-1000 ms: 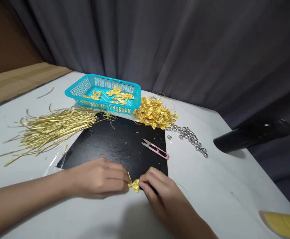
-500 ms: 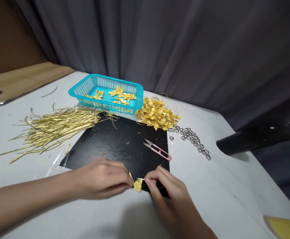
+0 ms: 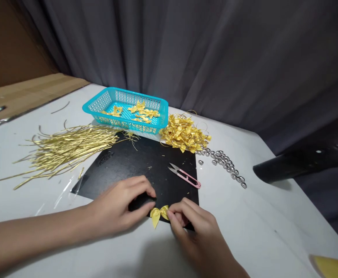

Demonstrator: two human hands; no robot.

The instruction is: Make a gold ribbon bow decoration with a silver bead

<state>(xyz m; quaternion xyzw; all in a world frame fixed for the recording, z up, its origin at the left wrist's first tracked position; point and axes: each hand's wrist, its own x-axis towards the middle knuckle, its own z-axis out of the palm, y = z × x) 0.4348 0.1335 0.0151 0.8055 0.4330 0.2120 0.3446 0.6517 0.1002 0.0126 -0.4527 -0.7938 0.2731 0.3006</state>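
Observation:
A small gold ribbon bow (image 3: 158,214) lies at the near edge of a black mat (image 3: 128,164). My right hand (image 3: 193,224) pinches the bow's right side between thumb and fingertips. My left hand (image 3: 119,206) rests on the mat just left of the bow, its thumb and forefinger curled and their tips close to the bow's left loop; it grips nothing that I can see.
Pink thread snips (image 3: 186,175) lie on the mat. Behind stand a turquoise basket (image 3: 97,106) with several bows, a heap of gold bows (image 3: 184,133), a bundle of gold strips (image 3: 64,148) and a row of silver beads (image 3: 223,162). A black object (image 3: 299,162) lies at right.
The bow has gone from pinched between both hands to lying flatter on the mat's edge. My left hand's fingers have opened off it; my right hand keeps its hold.

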